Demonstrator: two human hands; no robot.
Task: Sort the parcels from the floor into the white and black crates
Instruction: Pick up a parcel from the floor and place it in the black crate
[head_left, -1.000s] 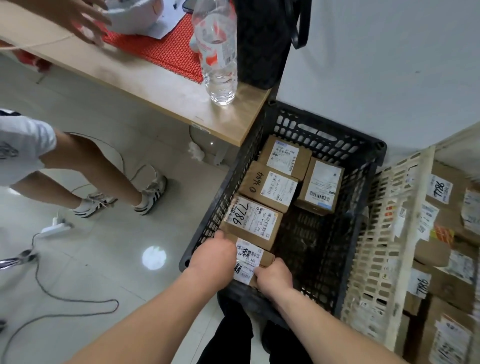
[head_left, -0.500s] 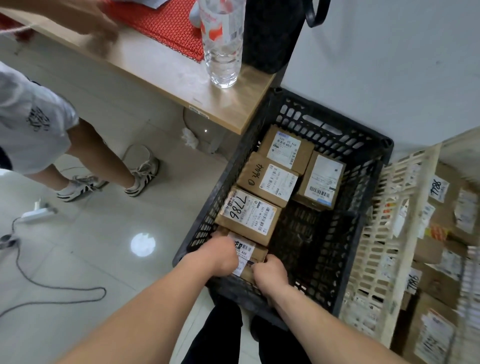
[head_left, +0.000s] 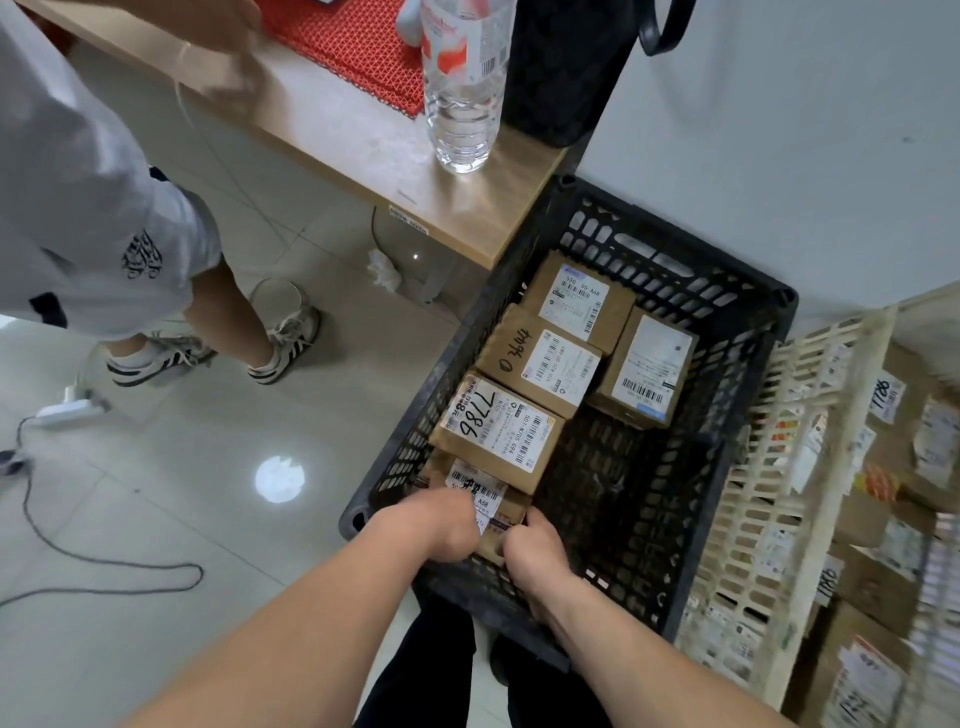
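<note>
- Since a second ago, your hands have sunk lower with the small parcel (head_left: 483, 491), which is now down in the near-left corner of the black crate (head_left: 670, 270).
- Your left hand (head_left: 441, 525) and right hand (head_left: 535, 551) are close together, both gripping that parcel's near edge; the fingertips are hidden.
- It touches the parcel marked 7786 (head_left: 498, 431) just beyond it, and more boxes (head_left: 550, 358) lie farther in.
- Just right of the black crate is the white crate (head_left: 810, 395).
- A standing person (head_left: 93, 208) is at the far left, by the table (head_left: 363, 135).
</note>
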